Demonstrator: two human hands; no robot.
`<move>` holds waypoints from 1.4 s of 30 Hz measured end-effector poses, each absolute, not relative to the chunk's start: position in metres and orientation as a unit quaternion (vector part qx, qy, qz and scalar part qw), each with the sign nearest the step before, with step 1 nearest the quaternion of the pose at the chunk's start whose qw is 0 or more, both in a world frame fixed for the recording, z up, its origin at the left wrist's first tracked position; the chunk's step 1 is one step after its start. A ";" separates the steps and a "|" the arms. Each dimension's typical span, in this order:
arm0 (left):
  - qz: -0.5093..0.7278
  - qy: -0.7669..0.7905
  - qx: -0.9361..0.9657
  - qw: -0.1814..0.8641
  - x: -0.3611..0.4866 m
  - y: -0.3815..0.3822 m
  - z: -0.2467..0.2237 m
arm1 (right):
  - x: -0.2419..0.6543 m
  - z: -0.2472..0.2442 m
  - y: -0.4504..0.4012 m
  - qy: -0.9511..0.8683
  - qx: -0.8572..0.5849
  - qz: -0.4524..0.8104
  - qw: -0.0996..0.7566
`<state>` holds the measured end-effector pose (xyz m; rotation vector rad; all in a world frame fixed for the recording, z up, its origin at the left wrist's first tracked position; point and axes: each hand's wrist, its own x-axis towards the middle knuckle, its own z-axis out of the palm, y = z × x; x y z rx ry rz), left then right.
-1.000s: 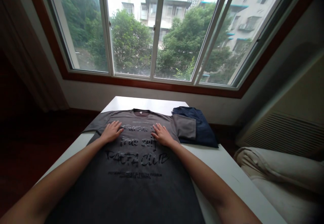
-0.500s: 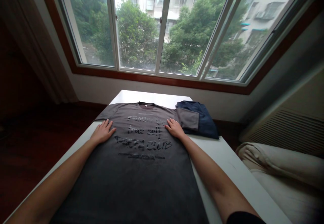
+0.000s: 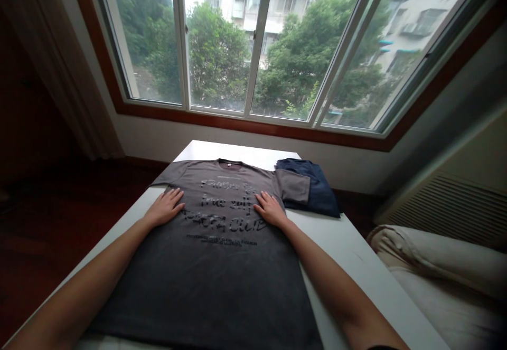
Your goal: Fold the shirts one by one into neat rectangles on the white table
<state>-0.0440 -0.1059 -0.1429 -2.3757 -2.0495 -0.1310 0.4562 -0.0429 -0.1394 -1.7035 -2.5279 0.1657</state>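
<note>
A dark grey T-shirt (image 3: 206, 281) with black printed lettering lies spread flat, front side up, its collar at the far end and its hem near me. My left hand (image 3: 164, 207) rests flat on the left side of its chest, fingers stretched out. On the right side of the lettering, my right hand (image 3: 271, 208) also lies flat with its fingers apart. Neither hand grips the cloth. The shirt's right sleeve overlaps a folded dark navy garment (image 3: 322, 194), while the left sleeve reaches the table's left edge.
The shirt lies on a white table (image 3: 356, 265). Beyond it are a wall and a wide window (image 3: 253, 123) with a brown frame. A cream padded item (image 3: 439, 255) sits to the right, near a slatted panel (image 3: 467, 202). A curtain (image 3: 79, 102) hangs at the left.
Both hands have slid slightly toward me and inward over the shirt, staying flat. The shirt's near hem now shows at the bottom, with a strip of white below it.
</note>
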 end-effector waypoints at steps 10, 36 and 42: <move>-0.050 -0.791 -0.610 0.006 -0.038 -0.088 -0.140 | 0.470 -0.137 -0.034 -0.788 -0.612 0.035 0.047; -0.056 -0.642 -0.764 -0.040 0.006 -0.104 -0.141 | 0.449 -0.133 -0.059 -0.853 -0.515 0.082 0.036; -0.061 -0.638 -0.767 -0.042 0.042 -0.081 -0.136 | 0.458 -0.135 -0.054 -0.839 -0.538 0.080 0.032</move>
